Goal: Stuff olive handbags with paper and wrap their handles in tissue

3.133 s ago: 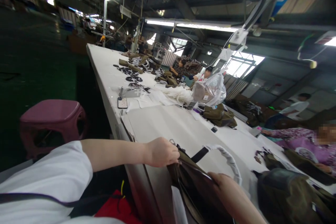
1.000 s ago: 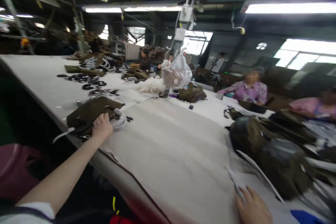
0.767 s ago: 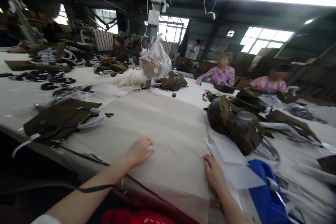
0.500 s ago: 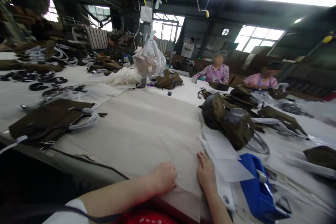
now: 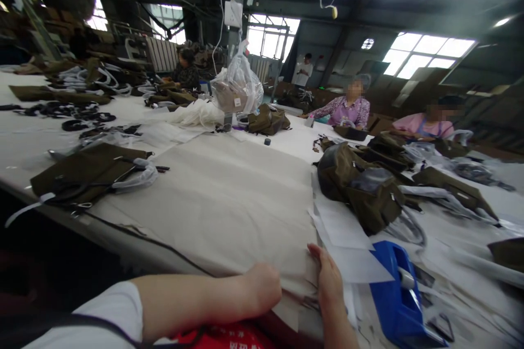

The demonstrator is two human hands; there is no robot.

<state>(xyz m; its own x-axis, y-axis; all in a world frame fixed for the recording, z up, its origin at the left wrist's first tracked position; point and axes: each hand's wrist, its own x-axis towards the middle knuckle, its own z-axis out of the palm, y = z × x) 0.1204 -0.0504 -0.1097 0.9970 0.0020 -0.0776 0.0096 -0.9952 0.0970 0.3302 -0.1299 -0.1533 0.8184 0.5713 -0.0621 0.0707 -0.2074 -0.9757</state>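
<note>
A large beige sheet of paper (image 5: 229, 196) lies on the table in front of me. My left hand (image 5: 262, 286) is closed in a fist at the sheet's near edge and seems to grip it; the fingertips are turned away from view. Beside the sheet's right edge stands my right hand (image 5: 328, 278), fingers stretched and palm turned toward the paper. Between the hands, the paper's near right corner looks creased. White sheets (image 5: 347, 234) lie just right of my right hand, next to a blue tape dispenser (image 5: 397, 294).
An olive backpack (image 5: 356, 185) sits on the right, with more olive bags behind it. Another olive bag (image 5: 94, 174) lies at the left table edge. A pole carries a hanging clear plastic bag (image 5: 237, 90). Two people sit across the table.
My right hand has turned from lying on the sheet's right edge to standing on its side there. My left fist stays closed. The paper's near edge has shifted and creased. My view has swung slightly.
</note>
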